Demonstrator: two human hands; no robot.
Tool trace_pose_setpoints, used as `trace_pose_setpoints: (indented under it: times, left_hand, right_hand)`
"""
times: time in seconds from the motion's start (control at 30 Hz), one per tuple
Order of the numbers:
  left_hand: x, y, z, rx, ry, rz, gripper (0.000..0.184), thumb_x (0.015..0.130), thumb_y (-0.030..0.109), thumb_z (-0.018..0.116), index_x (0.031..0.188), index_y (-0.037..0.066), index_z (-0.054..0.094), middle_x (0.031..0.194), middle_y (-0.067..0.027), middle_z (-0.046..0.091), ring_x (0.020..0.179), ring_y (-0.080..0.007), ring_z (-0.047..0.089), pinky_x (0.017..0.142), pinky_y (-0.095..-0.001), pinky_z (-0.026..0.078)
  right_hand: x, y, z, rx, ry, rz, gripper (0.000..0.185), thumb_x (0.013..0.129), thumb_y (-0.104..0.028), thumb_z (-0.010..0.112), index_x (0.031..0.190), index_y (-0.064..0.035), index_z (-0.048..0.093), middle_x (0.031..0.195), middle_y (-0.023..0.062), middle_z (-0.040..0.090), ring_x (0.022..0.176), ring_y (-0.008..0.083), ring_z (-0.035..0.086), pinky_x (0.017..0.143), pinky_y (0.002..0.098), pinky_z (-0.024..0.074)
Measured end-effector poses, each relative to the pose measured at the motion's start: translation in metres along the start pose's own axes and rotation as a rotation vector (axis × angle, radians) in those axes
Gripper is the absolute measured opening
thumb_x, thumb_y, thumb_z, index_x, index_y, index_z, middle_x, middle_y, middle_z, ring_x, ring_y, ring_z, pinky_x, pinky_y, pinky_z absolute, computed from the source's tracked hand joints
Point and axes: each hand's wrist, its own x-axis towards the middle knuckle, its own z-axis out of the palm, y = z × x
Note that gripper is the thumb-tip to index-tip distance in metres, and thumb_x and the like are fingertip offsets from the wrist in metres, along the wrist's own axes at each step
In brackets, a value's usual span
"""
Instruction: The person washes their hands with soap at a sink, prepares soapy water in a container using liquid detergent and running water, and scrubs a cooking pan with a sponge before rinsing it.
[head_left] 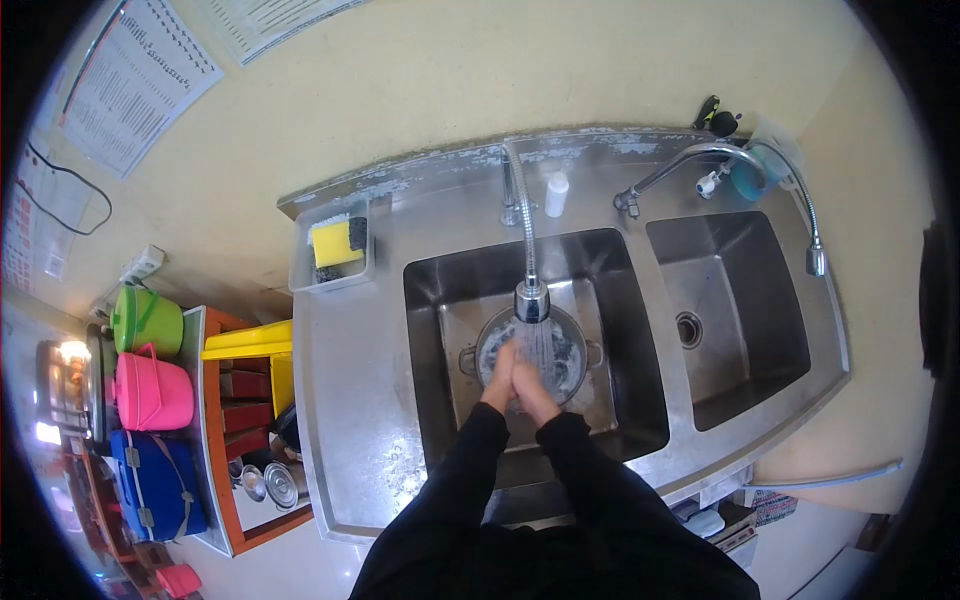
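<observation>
Left hand: my left hand (500,378) is pressed against the right one, above the pot's mouth; I cannot tell whether its fingers close on anything.
Right hand: my right hand (533,386) meets the left along the palm side, fingers pointing away from me; whether it pinches anything I cannot tell.
Pot: a round, grey metal pot with two side handles (583,345) stands in the large basin, near its middle; whitish suds show inside.
Large basin: a rectangular stainless-steel basin (625,340), left of the small steel basin (765,320) in my view.
Spray: a chrome spray head on a ribbed hose (532,301) hangs over the pot, and water falls from it beside and onto my hands.
Far edge of counter: a white plastic bottle (557,196) stands upright on the stainless-steel counter (350,420), between the hose and a curved chrome faucet (690,152).
Far left corner of counter: a clear plastic box (370,265) holds a yellow sponge (336,243) and dark scouring pads (357,233).
</observation>
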Motion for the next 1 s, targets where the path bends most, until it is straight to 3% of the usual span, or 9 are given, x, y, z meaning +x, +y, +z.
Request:
trace_pose_setpoints:
  times: [0.1, 0.13, 0.27, 0.4, 0.53, 0.63, 0.77, 0.9, 1.0]
  left_hand:
    - [-0.036, -0.008, 0.053, -0.164, 0.096, 0.150, 0.032, 0.087, 0.028, 0.058, 0.110, 0.005, 0.055, 0.101, -0.0068, 0.061, 0.086, -0.0226, 0.059, 0.079, -0.0391, 0.049]
    - [-0.049, -0.007, 0.070, -0.210, 0.126, 0.201, 0.030, 0.087, 0.028, 0.059, 0.107, 0.005, 0.056, 0.097, -0.0068, 0.062, 0.083, -0.0224, 0.059, 0.077, -0.0391, 0.050]
    - [-0.086, -0.024, 0.115, -0.274, 0.158, 0.329, 0.027, 0.085, 0.024, 0.060, 0.105, 0.006, 0.056, 0.095, -0.0089, 0.061, 0.084, -0.0253, 0.059, 0.075, -0.0408, 0.050]
    - [-0.082, -0.013, 0.110, -0.207, 0.154, 0.371, 0.026, 0.083, 0.021, 0.061, 0.104, 0.007, 0.055, 0.093, -0.0109, 0.060, 0.085, -0.0283, 0.059, 0.074, -0.0425, 0.051]
    - [-0.071, 0.014, 0.092, 0.084, -0.009, 0.092, 0.021, 0.084, 0.019, 0.062, 0.100, 0.009, 0.055, 0.087, -0.0115, 0.060, 0.080, -0.0281, 0.061, 0.065, -0.0388, 0.053]
    - [-0.070, 0.002, 0.104, 0.089, 0.134, 0.052, 0.025, 0.085, 0.025, 0.064, 0.102, 0.008, 0.056, 0.087, -0.0108, 0.061, 0.076, -0.0261, 0.062, 0.062, -0.0359, 0.052]
    - [-0.096, -0.024, 0.140, 0.195, 0.293, 0.230, 0.034, 0.083, 0.025, 0.069, 0.109, 0.008, 0.056, 0.089, -0.0095, 0.063, 0.068, -0.0192, 0.060, 0.056, -0.0326, 0.051]
    - [-0.087, -0.011, 0.125, 0.097, 0.122, 0.003, 0.037, 0.082, 0.021, 0.069, 0.113, 0.006, 0.056, 0.091, -0.0110, 0.062, 0.069, -0.0181, 0.058, 0.057, -0.0287, 0.051]
    - [-0.056, -0.017, 0.091, -0.246, -0.042, 0.055, 0.037, 0.085, 0.025, 0.064, 0.114, 0.006, 0.054, 0.098, -0.0132, 0.061, 0.078, -0.0212, 0.060, 0.060, -0.0319, 0.053]
  right_hand:
    - [0.026, 0.008, 0.017, 0.093, 0.021, -0.615, 0.048, 0.097, -0.030, 0.035, 0.123, 0.0089, 0.048, 0.126, 0.0202, 0.054, 0.117, 0.0270, 0.053, 0.093, 0.0318, 0.0438]
    - [-0.048, -0.057, 0.007, 0.236, -0.222, -0.613, 0.042, 0.097, -0.020, 0.033, 0.125, 0.0061, 0.049, 0.132, 0.0191, 0.050, 0.123, 0.0271, 0.048, 0.095, 0.0323, 0.0430]
    - [-0.037, -0.046, 0.008, 0.979, -0.373, -0.493, 0.030, 0.095, -0.011, 0.038, 0.118, 0.0027, 0.052, 0.116, 0.0138, 0.057, 0.105, 0.0239, 0.057, 0.085, 0.0315, 0.0486]
    - [-0.030, -0.023, 0.004, 1.383, -0.578, -0.155, 0.023, 0.094, -0.010, 0.038, 0.108, 0.0010, 0.054, 0.097, 0.0072, 0.058, 0.086, 0.0190, 0.058, 0.071, 0.0303, 0.0510]
    - [-0.031, -0.028, 0.007, 1.204, -0.451, -0.181, 0.022, 0.093, -0.009, 0.040, 0.106, 0.0006, 0.055, 0.095, 0.0071, 0.059, 0.086, 0.0199, 0.059, 0.071, 0.0312, 0.0508]
    - [-0.034, -0.036, 0.002, 1.146, -0.413, -0.201, 0.021, 0.092, -0.009, 0.040, 0.105, 0.0003, 0.055, 0.094, 0.0070, 0.060, 0.086, 0.0205, 0.060, 0.070, 0.0318, 0.0507]
    - [-0.043, -0.042, -0.011, 1.162, -0.443, -0.217, 0.020, 0.091, -0.007, 0.042, 0.103, -0.0002, 0.056, 0.093, 0.0069, 0.061, 0.087, 0.0214, 0.061, 0.070, 0.0326, 0.0505]
    - [-0.051, -0.047, -0.012, 1.179, -0.441, -0.210, 0.019, 0.090, -0.006, 0.043, 0.101, -0.0006, 0.057, 0.092, 0.0068, 0.062, 0.087, 0.0222, 0.061, 0.069, 0.0335, 0.0503]
    - [-0.053, -0.059, -0.004, 1.193, -0.395, -0.189, 0.018, 0.090, -0.006, 0.044, 0.100, -0.0009, 0.058, 0.091, 0.0067, 0.062, 0.087, 0.0229, 0.062, 0.069, 0.0341, 0.0502]
